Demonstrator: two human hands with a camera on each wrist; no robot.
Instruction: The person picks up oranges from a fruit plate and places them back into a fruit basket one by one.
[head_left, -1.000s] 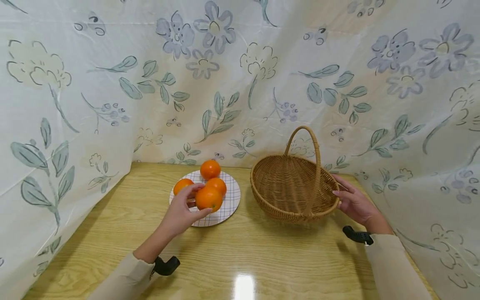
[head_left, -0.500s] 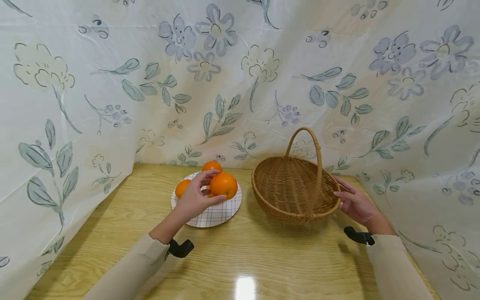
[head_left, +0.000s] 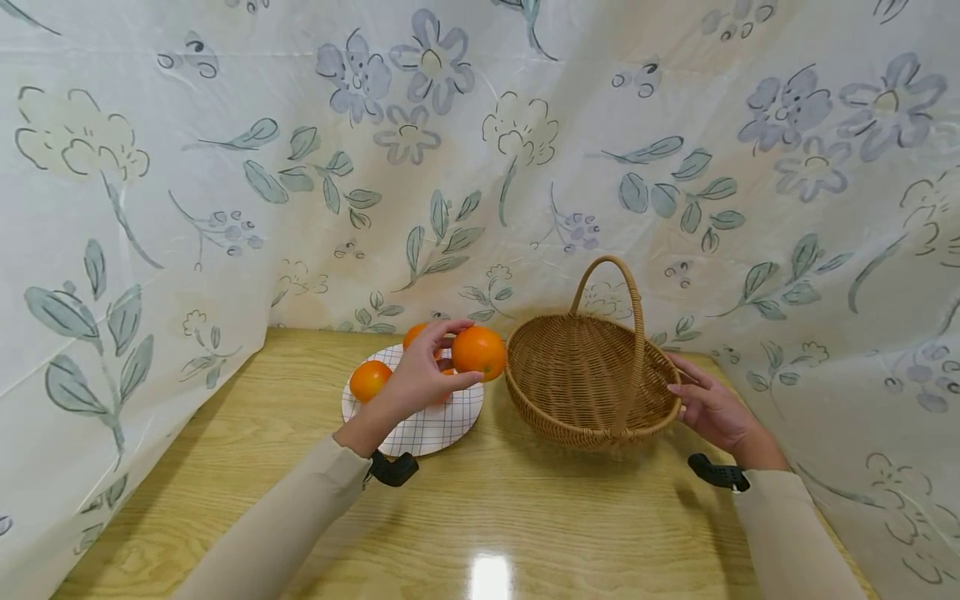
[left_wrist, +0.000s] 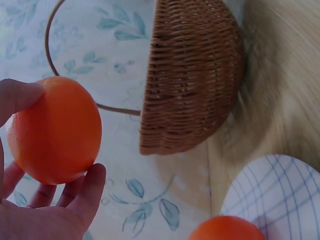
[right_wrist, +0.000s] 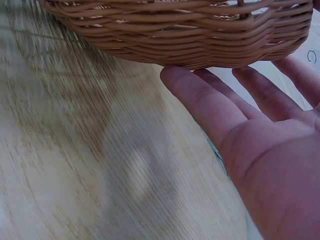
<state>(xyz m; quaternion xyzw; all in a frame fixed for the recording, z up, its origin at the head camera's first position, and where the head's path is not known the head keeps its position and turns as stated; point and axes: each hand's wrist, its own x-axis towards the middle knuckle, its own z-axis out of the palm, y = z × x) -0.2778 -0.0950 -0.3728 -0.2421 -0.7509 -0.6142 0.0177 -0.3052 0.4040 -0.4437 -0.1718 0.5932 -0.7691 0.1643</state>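
Orange (head_left: 480, 353) is up in the air by the left side of the basket (head_left: 573, 367), gripped between the thumb and fingers of the left hand (head_left: 420, 371). Skin looks smooth, so imo a loose pinch could let it slip, and carrying it too low might clip the basket's edge or handle (head_left: 638, 321). The right hand (head_left: 712, 412) just has fairly straight fingers touching the basket's right side, so a bump could rock that rounded bottom. Brushing the other oranges (head_left: 370, 381) on the checked plate (head_left: 431, 437) at left might set one rolling. Surface (head_left: 540, 508) is yellowish wood grain, bright glare patch (head_left: 490, 575) on the near side; floral cloth (head_left: 517, 225) hangs far, left and right.
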